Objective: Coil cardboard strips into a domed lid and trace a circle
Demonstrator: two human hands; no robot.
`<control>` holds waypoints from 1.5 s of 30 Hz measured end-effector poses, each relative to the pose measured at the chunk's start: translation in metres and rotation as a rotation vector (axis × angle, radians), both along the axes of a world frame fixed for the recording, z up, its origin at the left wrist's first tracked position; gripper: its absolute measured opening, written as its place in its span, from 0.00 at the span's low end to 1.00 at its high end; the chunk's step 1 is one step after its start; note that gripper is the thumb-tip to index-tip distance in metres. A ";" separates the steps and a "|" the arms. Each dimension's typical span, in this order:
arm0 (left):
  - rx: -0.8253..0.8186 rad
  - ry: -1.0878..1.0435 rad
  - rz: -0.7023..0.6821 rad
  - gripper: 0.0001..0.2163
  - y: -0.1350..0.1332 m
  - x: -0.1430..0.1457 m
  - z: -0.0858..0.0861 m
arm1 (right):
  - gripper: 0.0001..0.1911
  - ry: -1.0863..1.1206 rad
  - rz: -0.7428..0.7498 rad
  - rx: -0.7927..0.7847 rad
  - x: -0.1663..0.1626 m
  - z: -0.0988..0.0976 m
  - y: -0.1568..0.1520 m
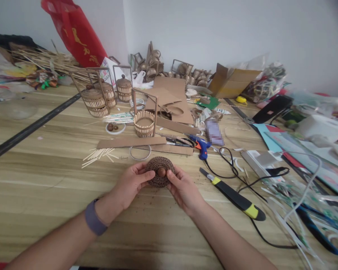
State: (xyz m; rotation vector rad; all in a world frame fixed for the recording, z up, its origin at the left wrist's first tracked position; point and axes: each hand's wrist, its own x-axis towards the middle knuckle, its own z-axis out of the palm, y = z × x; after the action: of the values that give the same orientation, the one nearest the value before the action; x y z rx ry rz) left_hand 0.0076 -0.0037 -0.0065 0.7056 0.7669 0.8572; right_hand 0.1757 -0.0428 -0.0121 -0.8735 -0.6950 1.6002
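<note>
Between both hands is a round lid of coiled brown corrugated cardboard (157, 182) with a brown wooden bead (161, 172) at its middle. My left hand (132, 183) grips the lid's left side, thumb on top beside the bead. From the right, my right hand (186, 191) pinches the lid with its thumb tip close to the bead; the fingers beneath are partly hidden. Just beyond the lid lies a thin pale ring (140, 152). Behind it stands a small lidless basket (144, 125) of light sticks with a tall brown handle.
To the right lie a blue glue gun (202, 146), a utility knife (233, 197) with its blade out, and a power strip (259, 165) with loose cords. Thin sticks (100, 155) and cardboard strips (132, 141) lie ahead. Lidded baskets (94, 101) stand at the back left.
</note>
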 end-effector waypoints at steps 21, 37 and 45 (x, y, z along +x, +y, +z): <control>0.057 0.001 -0.059 0.19 0.001 -0.001 0.002 | 0.17 0.040 -0.009 -0.015 0.002 0.000 0.002; 0.067 0.063 -0.135 0.18 0.003 -0.004 0.005 | 0.22 -0.063 -0.074 -0.072 0.005 0.001 0.004; 0.228 0.281 -0.125 0.18 -0.001 -0.003 0.006 | 0.24 -0.295 -0.055 -0.012 0.014 -0.002 0.005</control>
State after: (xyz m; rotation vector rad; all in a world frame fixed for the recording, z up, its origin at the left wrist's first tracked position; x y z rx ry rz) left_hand 0.0046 -0.0045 -0.0004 1.0825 0.8727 0.7466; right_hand 0.1899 -0.0382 -0.0139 -1.1422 -0.8595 1.4417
